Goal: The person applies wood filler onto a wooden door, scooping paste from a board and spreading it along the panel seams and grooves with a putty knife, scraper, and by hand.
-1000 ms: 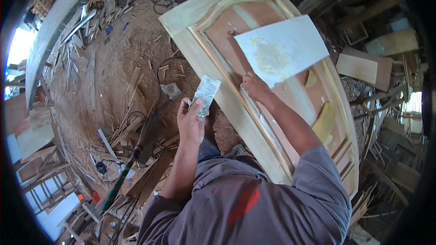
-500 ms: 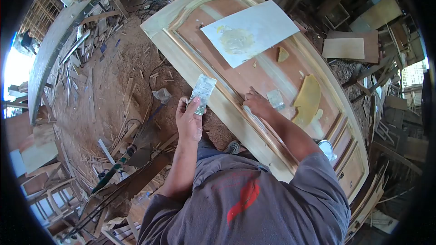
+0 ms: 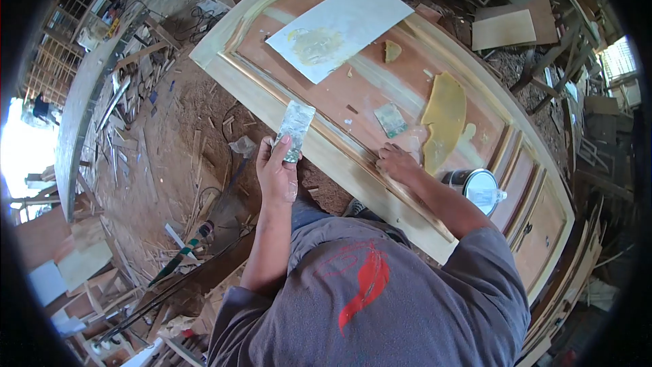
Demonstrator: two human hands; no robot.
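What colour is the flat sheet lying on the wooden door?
White, smeared with yellowish filler, on the flat sheet; head view.

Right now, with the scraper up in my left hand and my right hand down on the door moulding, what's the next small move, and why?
Probably bring the scraper in your left hand across to the moulding beside your right hand. The blade is off the door, while your right fingers press the groove beside the yellow filler that looks unsmoothed.

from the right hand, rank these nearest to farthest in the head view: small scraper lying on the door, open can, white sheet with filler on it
From the right hand:
1. Small scraper, just beyond the hand on the door panel.
2. Open can, to the hand's right, by the forearm.
3. White sheet, far up the door, clearly farthest.
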